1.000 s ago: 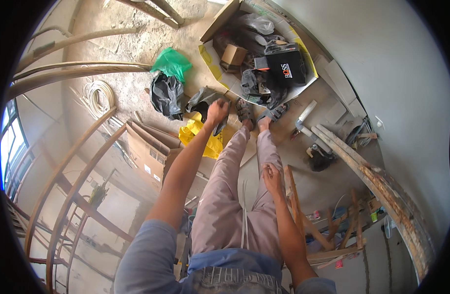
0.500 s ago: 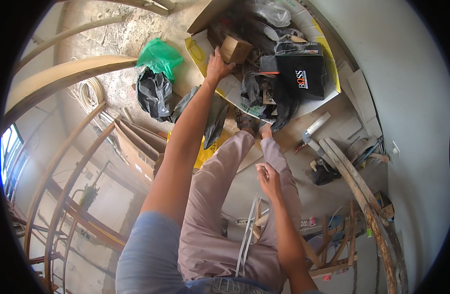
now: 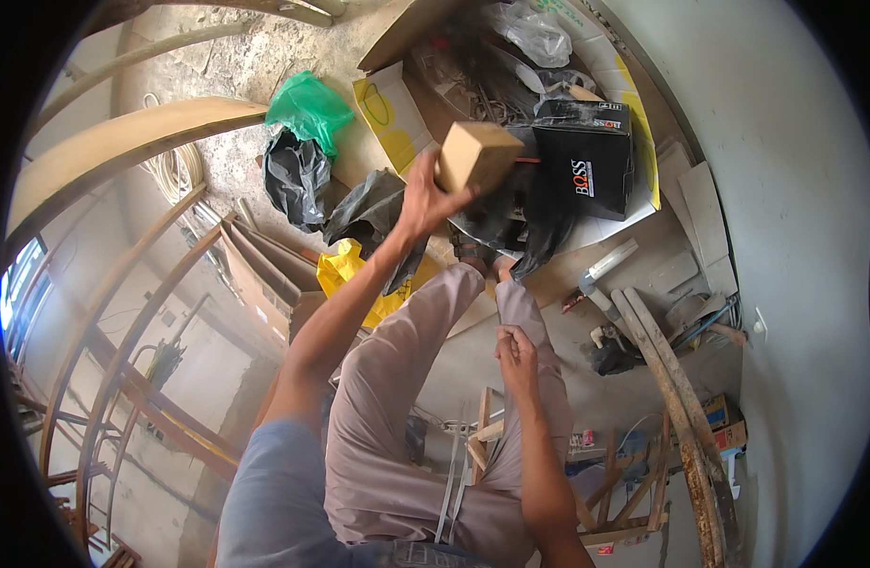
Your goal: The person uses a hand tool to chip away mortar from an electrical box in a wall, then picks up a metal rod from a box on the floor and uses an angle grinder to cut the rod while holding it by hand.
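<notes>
My left hand (image 3: 423, 197) grips a small brown cardboard box (image 3: 475, 157), thumb on its near side and fingers along its left. The little box is held up over a large opened carton (image 3: 397, 121) with white and yellow walls, crammed with odds and ends. Inside that carton, a black box (image 3: 586, 156) stands right of the held one, and black plastic (image 3: 544, 227) droops over the near edge. My right hand (image 3: 517, 360) hovers by my right knee with its fingers curled in; whatever they may hold is hidden.
Left of the carton lie a green plastic bag (image 3: 309, 109), black bags (image 3: 297, 180) and a yellow bag (image 3: 345, 270). Curved wooden strips (image 3: 132, 147) cross the left side. Wooden poles (image 3: 676, 379) lean at the right near the wall (image 3: 814, 284). Flattened cardboard (image 3: 260, 284) stands lower left.
My left hand has lifted the small cardboard box out of the large carton and brought it nearer to me. My right hand stays curled by my knee.
</notes>
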The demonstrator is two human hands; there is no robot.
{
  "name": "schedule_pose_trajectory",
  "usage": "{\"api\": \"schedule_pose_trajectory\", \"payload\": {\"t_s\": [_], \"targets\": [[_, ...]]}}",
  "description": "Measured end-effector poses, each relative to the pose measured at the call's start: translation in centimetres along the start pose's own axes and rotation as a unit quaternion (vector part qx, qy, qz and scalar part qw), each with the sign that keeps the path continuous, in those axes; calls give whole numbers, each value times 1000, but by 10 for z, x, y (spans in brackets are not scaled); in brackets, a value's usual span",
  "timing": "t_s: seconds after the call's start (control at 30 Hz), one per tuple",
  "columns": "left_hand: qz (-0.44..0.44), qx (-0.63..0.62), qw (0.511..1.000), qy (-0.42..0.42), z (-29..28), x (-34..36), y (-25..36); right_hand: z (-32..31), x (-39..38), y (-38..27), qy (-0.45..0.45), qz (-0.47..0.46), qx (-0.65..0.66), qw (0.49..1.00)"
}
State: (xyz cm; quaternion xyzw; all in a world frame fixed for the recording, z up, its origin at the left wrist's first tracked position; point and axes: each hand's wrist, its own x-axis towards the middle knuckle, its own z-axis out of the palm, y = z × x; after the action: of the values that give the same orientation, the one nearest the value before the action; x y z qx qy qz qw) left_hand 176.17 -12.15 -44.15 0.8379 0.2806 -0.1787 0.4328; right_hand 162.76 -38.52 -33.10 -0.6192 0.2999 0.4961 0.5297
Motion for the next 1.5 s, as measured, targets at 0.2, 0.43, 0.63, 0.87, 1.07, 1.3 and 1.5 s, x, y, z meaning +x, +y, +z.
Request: {"api": "schedule_pose_trajectory", "payload": {"t_s": [0.2, 0.43, 0.63, 0.87, 1.07, 1.3, 1.5], "targets": [[-36, -113, 978, -174, 38, -66, 37, -2, 2, -8, -11, 14, 16, 1000], [-62, -96, 992, 58, 86, 51, -34, -22, 8, -9, -12, 12, 22, 1000], [-123, -6, 986, -109, 131, 159, -179, -31, 6, -38, -19, 42, 53, 998], [-380, -462, 800, -47, 137, 159, -119, -41, 8, -41, 3, 60, 39, 997], [-395, -410, 816, -102, 129, 171, -133, -38, 10, -53, -22, 44, 23, 999], [-317, -339, 882, -82, 134, 167, -126, -39, 16, -62, -22, 52, 6, 998], [-312, -366, 867, -130, 137, 178, -127, -36, 19, -66, -29, 53, -12, 998]]}}
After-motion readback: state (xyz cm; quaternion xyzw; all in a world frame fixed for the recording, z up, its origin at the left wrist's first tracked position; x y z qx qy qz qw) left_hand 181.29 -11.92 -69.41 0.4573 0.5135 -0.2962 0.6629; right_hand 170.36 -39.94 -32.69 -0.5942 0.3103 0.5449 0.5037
